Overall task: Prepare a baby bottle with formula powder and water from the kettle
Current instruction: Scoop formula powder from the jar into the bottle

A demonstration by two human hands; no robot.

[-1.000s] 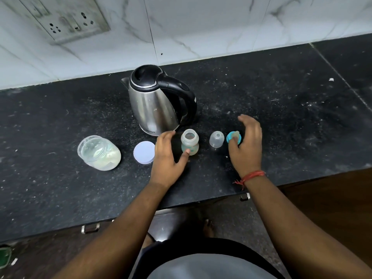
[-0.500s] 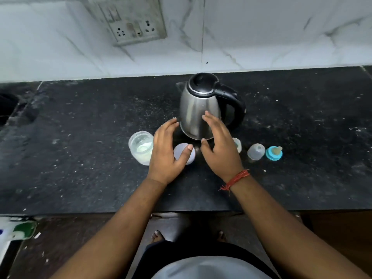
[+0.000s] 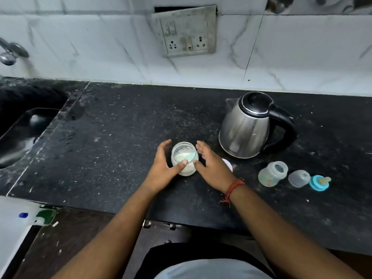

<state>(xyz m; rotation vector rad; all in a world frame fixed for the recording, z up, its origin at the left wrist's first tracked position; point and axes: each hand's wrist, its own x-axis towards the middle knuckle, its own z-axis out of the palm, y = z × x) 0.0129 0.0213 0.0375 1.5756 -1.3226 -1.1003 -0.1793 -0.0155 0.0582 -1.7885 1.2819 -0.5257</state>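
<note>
The right hand point(image 3: 211, 166) half hides a white lid point(image 3: 228, 165). Both hands, left hand point(image 3: 166, 168) too, spread open, thumbs touching an open jar point(image 3: 184, 158) of white powder.

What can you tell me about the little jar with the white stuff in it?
The jar is small, round and clear, like glass. Its lid is off, and white powder sits inside. It stands upright on the black counter, left of the kettle. The left hand and right hand cup it from both sides, thumbs touching its front.
</note>
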